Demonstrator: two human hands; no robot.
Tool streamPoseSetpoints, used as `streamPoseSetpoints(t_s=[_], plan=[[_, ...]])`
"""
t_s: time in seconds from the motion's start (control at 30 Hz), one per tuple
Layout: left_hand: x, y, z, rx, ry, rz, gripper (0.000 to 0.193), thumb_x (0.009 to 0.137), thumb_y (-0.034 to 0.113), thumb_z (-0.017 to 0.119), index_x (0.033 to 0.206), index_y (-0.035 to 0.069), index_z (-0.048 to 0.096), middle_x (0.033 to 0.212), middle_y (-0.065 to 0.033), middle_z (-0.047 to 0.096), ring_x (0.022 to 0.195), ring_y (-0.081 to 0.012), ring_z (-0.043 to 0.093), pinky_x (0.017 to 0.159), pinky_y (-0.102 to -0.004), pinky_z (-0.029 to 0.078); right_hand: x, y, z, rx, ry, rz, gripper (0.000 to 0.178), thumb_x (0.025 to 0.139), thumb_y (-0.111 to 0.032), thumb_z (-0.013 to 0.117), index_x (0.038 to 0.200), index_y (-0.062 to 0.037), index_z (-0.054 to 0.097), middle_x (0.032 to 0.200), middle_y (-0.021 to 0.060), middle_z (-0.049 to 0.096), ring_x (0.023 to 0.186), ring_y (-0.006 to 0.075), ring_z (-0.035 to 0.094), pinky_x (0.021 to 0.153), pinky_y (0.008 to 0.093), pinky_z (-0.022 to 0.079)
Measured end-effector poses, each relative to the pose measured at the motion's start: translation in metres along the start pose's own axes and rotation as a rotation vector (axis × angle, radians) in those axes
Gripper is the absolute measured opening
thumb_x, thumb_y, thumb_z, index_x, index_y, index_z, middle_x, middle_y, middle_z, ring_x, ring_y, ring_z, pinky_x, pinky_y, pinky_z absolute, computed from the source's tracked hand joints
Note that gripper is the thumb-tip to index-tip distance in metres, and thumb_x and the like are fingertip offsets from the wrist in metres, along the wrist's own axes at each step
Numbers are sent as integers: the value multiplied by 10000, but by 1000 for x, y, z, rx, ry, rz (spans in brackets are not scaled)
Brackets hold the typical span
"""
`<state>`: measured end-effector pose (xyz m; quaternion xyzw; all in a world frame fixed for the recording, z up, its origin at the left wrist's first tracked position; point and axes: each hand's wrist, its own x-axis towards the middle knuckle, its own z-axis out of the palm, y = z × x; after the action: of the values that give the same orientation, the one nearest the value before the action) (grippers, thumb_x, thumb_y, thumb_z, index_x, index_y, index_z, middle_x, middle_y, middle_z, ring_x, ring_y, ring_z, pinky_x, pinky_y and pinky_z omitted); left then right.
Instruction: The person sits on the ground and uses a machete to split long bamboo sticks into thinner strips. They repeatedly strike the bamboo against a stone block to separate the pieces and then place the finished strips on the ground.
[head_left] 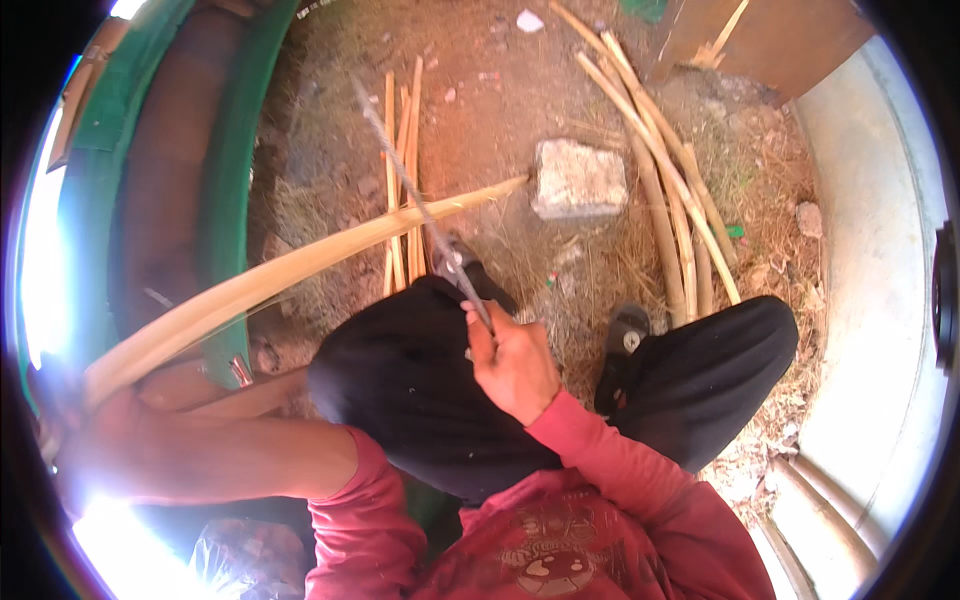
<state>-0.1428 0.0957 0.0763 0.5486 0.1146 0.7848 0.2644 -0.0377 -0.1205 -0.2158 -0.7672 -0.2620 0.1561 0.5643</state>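
Observation:
A long pale bamboo strip [262, 282] slants from the far left toward the middle, its thin tip near a stone block. My left hand [68, 425], dim at the picture's rim, grips the wide end of this strip; its fingers are poorly visible. In front of my knees, my right hand [516, 366] is closed around the handle of a long, narrow knife [402, 168]. The blade, slightly blurred, points away to the upper left and crosses the strip; whether it touches cannot be made out.
Several thin bamboo strips [391, 170] lie beyond my left knee. Thicker bamboo pieces [668, 165] lie to the right of the pale stone block [580, 180]. A green-edged bench-like object [235, 150] stands left, a pale curved wall [870, 230] right. Dry straw covers parts of the dirt floor.

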Motion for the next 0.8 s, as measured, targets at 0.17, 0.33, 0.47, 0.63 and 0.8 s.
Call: streamPoseSetpoints(t_s=[0.17,0.33,0.47,0.63,0.8], plan=[[-30,-15,29,28,131,-24,317,930,205,373,895,-96,464,783,-154,511,617,-231,533,551,-294,474,10,-29,-30,45,13,-40,201,910,-145,572,1053,-11,615,597,208,589,563,389,616,510,443,480],[-56,2,63,-47,135,-104,248,922,210,363,844,-7,454,672,-101,460,530,-179,449,475,-250,367,-14,-34,-11,181,224,-240,198,913,-131,569,1066,-15,617,638,223,602,600,384,630,528,435,481],[-63,12,67,-112,-15,-109,344,985,367,367,823,67,414,603,-31,383,472,-111,334,433,-215,233,-5,11,-26,-179,17,92,239,919,-228,556,890,-5,638,622,238,589,592,405,622,542,469,480],[-53,5,67,-158,-28,-131,394,1009,435,331,838,90,414,584,-22,378,471,-91,349,430,-210,255,-8,-15,-50,-136,75,-12,231,929,-206,551,824,-18,634,591,227,570,549,390,615,487,454,444],[-55,1,94,-259,-118,-146,413,1008,441,306,841,78,409,615,-59,431,474,-117,375,440,-225,311,-13,3,-28,-213,78,-119,207,908,-201,563,846,-28,659,653,260,591,595,428,608,547,480,493]])
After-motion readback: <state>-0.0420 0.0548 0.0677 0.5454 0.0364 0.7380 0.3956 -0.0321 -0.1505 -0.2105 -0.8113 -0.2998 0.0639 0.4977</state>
